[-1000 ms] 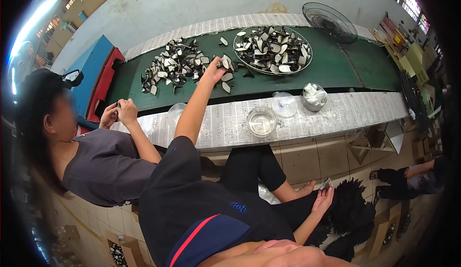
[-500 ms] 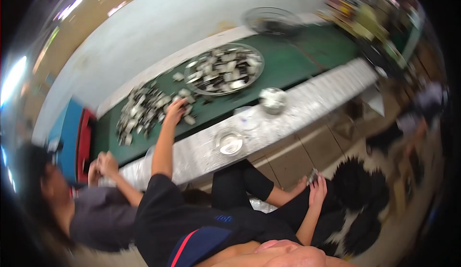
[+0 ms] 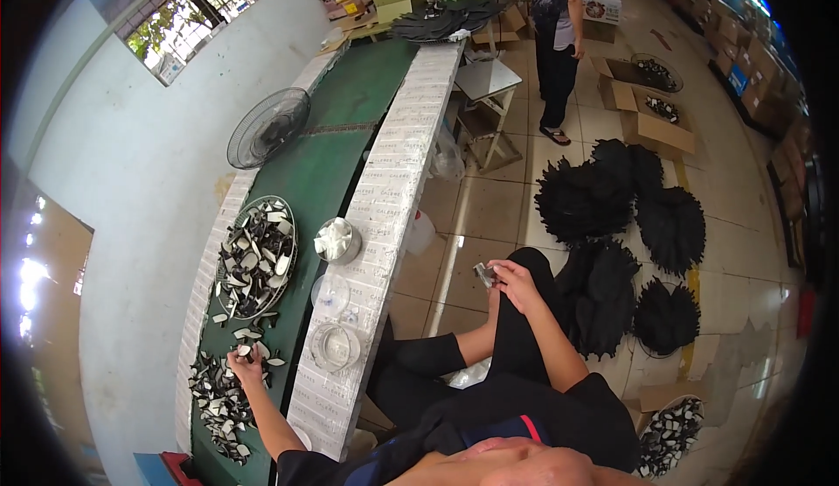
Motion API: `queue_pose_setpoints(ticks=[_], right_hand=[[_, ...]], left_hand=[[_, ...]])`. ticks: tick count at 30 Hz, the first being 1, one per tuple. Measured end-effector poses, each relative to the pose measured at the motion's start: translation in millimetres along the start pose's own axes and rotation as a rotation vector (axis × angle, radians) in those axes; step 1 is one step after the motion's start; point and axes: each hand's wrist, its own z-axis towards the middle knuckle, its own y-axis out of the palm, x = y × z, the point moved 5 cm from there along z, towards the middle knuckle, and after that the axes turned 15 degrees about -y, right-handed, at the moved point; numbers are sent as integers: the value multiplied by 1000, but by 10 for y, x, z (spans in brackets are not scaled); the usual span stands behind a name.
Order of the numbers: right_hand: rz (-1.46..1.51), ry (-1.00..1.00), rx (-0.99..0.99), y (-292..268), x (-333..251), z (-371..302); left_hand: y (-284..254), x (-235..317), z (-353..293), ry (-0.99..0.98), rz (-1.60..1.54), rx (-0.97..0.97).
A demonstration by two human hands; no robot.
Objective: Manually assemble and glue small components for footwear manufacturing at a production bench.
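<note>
My left hand point(image 3: 242, 365) reaches over the green belt, its fingers closed round a small black piece with a pale face point(image 3: 246, 352). Below and around it spreads a loose heap of similar black-and-white pieces point(image 3: 218, 407). Just beyond, a round wire-rimmed basket point(image 3: 295, 250) is full of the same kind of pieces. Over my bent knee, my right hand point(image 3: 517, 287) pinches a small greyish block-like piece point(image 3: 483, 274); its exact kind is too small to tell. On the pale ledge, nearest my left forearm, stands a clear round bowl point(image 3: 336, 347).
A bowl of white wadding point(image 3: 337, 241) sits on the ledge point(image 3: 398, 171). A fan point(image 3: 268, 128) stands by the wall. Black stacked bundles point(image 3: 585, 199) and cartons point(image 3: 651, 123) lie on the floor. Another person point(image 3: 558, 40) stands at the far end.
The view has swung to the right, bringing the floor bundles and a standing person into sight; the neighbour at left is gone from it. My left hand stays at the heap, my right at the knee.
</note>
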Motion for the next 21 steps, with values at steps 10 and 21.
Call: queue_pose_setpoints(ticks=[10, 21], right_hand=[[43, -18, 4, -10, -80, -50], [66, -22, -14, -161, -66, -46]], left_hand=[[160, 246, -48, 17, -398, -227], [728, 114, -1062, 115, -544, -308]])
